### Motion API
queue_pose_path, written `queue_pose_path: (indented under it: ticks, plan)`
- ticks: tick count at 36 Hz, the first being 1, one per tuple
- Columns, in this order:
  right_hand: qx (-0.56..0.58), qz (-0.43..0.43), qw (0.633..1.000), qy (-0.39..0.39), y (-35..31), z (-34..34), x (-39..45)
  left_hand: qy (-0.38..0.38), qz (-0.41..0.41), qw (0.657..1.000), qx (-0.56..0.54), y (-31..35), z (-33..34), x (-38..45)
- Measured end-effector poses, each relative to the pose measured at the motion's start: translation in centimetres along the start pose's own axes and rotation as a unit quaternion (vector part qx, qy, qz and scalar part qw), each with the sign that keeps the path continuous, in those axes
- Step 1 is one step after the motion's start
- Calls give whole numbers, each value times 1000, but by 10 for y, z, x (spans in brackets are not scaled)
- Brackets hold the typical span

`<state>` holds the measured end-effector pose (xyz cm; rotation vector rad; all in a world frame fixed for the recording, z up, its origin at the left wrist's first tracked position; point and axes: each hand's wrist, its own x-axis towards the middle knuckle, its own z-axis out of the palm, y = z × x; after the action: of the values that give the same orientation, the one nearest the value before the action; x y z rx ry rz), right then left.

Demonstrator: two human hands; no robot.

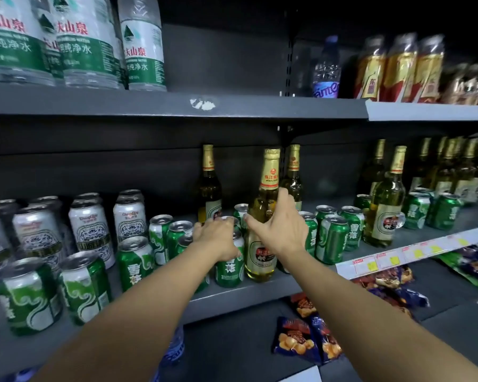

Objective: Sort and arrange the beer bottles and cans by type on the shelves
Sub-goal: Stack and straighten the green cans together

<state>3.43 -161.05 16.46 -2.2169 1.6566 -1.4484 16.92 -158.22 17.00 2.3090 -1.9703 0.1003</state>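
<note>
On the grey metal middle shelf, the right hand wraps a wide grip around the shoulder of a clear glass beer bottle with gold foil neck, thumb and fingers on opposite sides. The left hand seems to clasp the top of a green aluminium beer can beside it.

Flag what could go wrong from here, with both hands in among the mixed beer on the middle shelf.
1. The right hand grips a tall beer bottle hemmed in by green cans; lifting or sliding it might knock some over.
2. The left hand is on a green can right beside that bottle, so the two moves could collide.
3. The bottle stands near the shelf edge and could tip off.
</note>
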Motion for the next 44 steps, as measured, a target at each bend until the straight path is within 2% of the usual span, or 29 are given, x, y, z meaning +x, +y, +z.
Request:
queue_pose_path:
  ticks: [5,9,13,16,19,27,37,44]
  plan:
    - [33,-27,998,38,-5,-28,-7,-9,13,1000,-1,2,-2,-2]
    - [41,1,997,62,1,-53,-15,58,65,996,-8,17,-9,-10]
    - [-10,37,996,81,26,-74,-30,123,134,982,-57,53,-10,-26]
    - [-51,71,993,83,56,-91,-42,112,176,973,-94,84,-2,-36]
    - [-82,117,986,91,93,-108,-54,84,229,966,-82,120,16,-39]
    - [-148,187,965,111,202,-180,-79,-1,312,950,-35,250,63,-37]
    - [-187,233,948,106,362,-306,-71,-22,357,932,-49,459,84,-29]
    - [-182,230,951,96,458,-364,-39,-20,352,935,-32,563,84,-4]
